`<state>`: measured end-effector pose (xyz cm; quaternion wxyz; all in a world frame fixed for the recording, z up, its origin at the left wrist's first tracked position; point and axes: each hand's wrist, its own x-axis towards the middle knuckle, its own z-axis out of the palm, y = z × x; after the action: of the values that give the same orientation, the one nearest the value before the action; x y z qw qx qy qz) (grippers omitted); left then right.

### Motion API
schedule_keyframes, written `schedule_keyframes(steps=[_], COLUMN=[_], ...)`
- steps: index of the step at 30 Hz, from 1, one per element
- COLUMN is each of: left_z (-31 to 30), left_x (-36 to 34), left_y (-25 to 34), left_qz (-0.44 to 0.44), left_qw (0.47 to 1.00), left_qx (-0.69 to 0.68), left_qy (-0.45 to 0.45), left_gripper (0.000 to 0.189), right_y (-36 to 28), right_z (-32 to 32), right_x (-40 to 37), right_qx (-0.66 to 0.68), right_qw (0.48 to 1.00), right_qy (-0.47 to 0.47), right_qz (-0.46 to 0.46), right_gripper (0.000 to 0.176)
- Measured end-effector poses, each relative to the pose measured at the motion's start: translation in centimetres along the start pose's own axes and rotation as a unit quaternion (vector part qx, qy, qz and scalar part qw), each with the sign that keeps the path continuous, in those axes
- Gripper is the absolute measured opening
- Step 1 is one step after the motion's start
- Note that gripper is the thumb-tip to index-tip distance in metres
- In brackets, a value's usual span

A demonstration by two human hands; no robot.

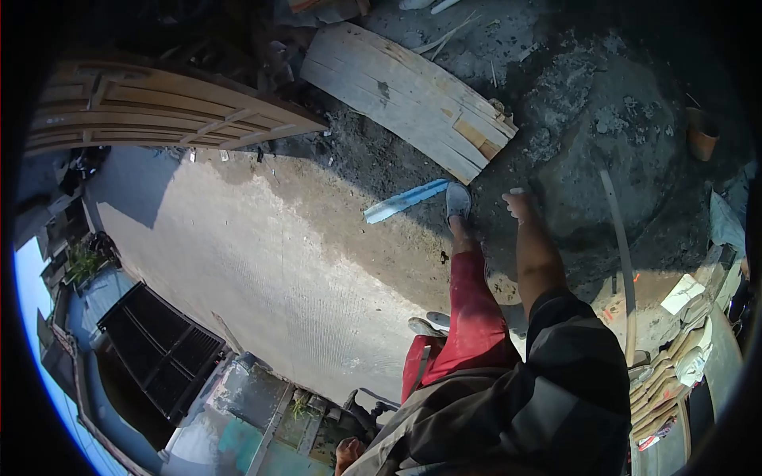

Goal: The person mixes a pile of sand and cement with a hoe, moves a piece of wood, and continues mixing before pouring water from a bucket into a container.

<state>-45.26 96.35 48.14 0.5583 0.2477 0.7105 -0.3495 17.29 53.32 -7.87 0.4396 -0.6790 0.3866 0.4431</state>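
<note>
My right hand (517,205) reaches forward and low over the dark ground, right of my grey shoe (458,200). Its fingers look curled, with a small white patch at the fingertips that I cannot make out. Just beyond it lies a wide, weathered wooden board (405,95) with a splintered near end. A light blue strip (405,201) rests on the ground, its right end close to the shoe. At the bottom edge, my left hand (349,454) shows only in part beside my body, and its fingers are not clear.
A wooden panelled door (175,107) stands at the left. Right of the board is a grey heap (607,143), with a long curved strip (619,246) and a brownish pot (702,135) nearby. Stacked flat material (671,373) is at lower right. A black gate (163,349) borders the concrete (238,246).
</note>
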Motion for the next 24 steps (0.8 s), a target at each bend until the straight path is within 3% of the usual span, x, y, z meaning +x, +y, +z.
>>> schedule_keyframes(steps=[1, 2, 6, 8, 9, 11, 12, 14, 16, 18, 20, 22, 24], left_z=[7.6, 11.8, 12.4, 12.7, 12.7, 12.7, 12.5, 11.9, 10.9, 9.8, 8.4, 7.4, 5.9], left_x=[-5.4, -8.3, -11.8, -12.5, -12.7, -12.6, -12.5, -11.9, -10.7, -8.7, -7.0, -4.4, -0.8], left_y=[3.9, 7.0, 11.1, 13.0, 13.7, 14.8, 15.0, 15.3, 15.4, 15.7, 15.5, 15.5, 16.6], left_qz=[0.036, 0.017, -0.028, -0.041, -0.042, -0.036, -0.027, -0.004, 0.026, 0.061, 0.098, 0.193, 0.16], left_qw=[0.968, 0.949, 0.932, 0.926, 0.924, 0.922, 0.922, 0.923, 0.926, 0.929, 0.931, 0.937, 0.951], left_qx=[0.067, 0.107, 0.183, 0.199, 0.205, 0.214, 0.217, 0.224, 0.224, 0.222, 0.213, 0.13, 0.025], left_qy=[0.238, 0.297, 0.311, 0.318, 0.32, 0.321, 0.32, 0.314, 0.302, 0.289, 0.278, 0.26, 0.263], left_gripper=[0.02, 0.019, 0.019, 0.019, 0.018, 0.018, 0.018, 0.018, 0.018, 0.018, 0.018, 0.017, 0.013], right_y=[-1.1, -2.3, -3.9, -4.4, -4.8, -5.5, -6.1, -6.9, -6.6, -10.2, -10.7, -15.3, -18.9], right_z=[0.4, 0.8, 3.5, 5.1, 5.6, 6.0, 6.3, 6.6, 5.9, 4.9, 4.6, 4.2, 5.4], right_x=[2.1, 4.0, 10.7, 13.3, 14.0, 13.9, 13.3, 10.9, 8.5, 1.1, -1.8, -9.5, -13.5], right_qx=[0.017, 0.063, 0.23, 0.222, 0.223, 0.281, 0.281, 0.301, 0.28, 0.273, 0.319, 0.202, 0.076], right_qw=[0.999, 0.997, 0.968, 0.964, 0.965, 0.96, 0.96, 0.952, 0.959, 0.958, 0.933, 0.958, 0.961], right_qy=[0.03, 0.034, 0.101, 0.137, 0.131, 0.008, 0.006, 0.061, 0.039, 0.031, -0.053, -0.02, 0.072], right_qz=[0.0, 0.006, 0.024, 0.049, 0.046, 0.001, -0.006, 0.011, -0.004, -0.086, -0.159, -0.204, -0.257], right_gripper=[0.05, 0.056, 0.085, 0.08, 0.08, 0.077, 0.077, 0.078, 0.065, 0.059, 0.058, 0.051, 0.043])
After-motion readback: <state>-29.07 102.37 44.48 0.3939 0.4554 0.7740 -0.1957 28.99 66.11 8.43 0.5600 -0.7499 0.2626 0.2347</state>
